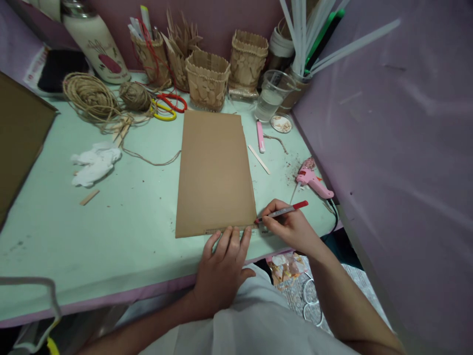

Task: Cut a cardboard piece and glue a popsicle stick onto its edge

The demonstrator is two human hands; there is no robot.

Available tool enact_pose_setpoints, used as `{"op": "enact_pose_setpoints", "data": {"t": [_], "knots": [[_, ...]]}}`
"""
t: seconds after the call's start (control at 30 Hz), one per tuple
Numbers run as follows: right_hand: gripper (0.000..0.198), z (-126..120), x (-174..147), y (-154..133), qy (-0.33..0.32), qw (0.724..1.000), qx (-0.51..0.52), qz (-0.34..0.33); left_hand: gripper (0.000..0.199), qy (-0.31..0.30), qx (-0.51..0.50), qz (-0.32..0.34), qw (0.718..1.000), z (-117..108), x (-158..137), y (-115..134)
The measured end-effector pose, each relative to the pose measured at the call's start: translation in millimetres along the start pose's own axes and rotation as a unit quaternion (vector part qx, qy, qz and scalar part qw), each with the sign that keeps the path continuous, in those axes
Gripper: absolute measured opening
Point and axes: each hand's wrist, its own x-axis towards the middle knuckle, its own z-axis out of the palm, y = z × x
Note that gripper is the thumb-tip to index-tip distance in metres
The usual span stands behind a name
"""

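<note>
A rectangular brown cardboard sheet (216, 170) lies flat near the front edge of the table. My left hand (225, 264) rests at its lower edge, fingers stretched out and pressing a clear ruler (210, 231) that lies along that edge. Between the fingers of my right hand (290, 224) is a marker pen (283, 211) with a grey barrel and a red end. Its tip meets the lower right corner of the cardboard, by the ruler's end. Whether a mark is there is too small to tell.
Right of the cardboard are a pink cutter (260, 136), a wooden stick (259, 159) and a pink glue gun (314, 180). Behind stand a cup of water (271, 101) and wooden holders (207, 81). Scissors (165, 111), twine (90, 98) and crumpled white tissue (96, 163) lie left.
</note>
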Motion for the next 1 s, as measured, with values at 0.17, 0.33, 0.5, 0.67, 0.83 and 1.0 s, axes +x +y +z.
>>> {"op": "enact_pose_setpoints", "data": {"t": [0.17, 0.33, 0.5, 0.67, 0.83, 1.0], "knots": [[0.014, -10, -9, 4, 0.057, 0.997, -0.024, -0.038, 0.079, -0.013, 0.006, 0.002, 1.000, -1, 1, 1], [0.019, -14, -23, 13, 0.007, 0.975, -0.163, -0.150, 0.082, -0.022, 0.012, 0.000, 1.000, 1, -1, 1], [0.031, -5, -31, 21, -0.009, 0.944, -0.241, -0.223, 0.079, -0.010, 0.008, 0.000, 1.000, 1, -2, 1], [0.035, 0, -32, 28, 0.014, 0.932, -0.255, -0.259, 0.077, 0.003, 0.005, -0.004, 1.000, -1, -1, 1], [0.037, 1, -34, 35, 0.036, 0.934, -0.252, -0.251, 0.078, 0.001, 0.011, 0.006, 1.000, -1, -3, 1], [0.036, 2, -35, 37, 0.041, 0.934, -0.251, -0.252, 0.081, -0.003, 0.011, 0.004, 1.000, -2, -4, 1]]}}
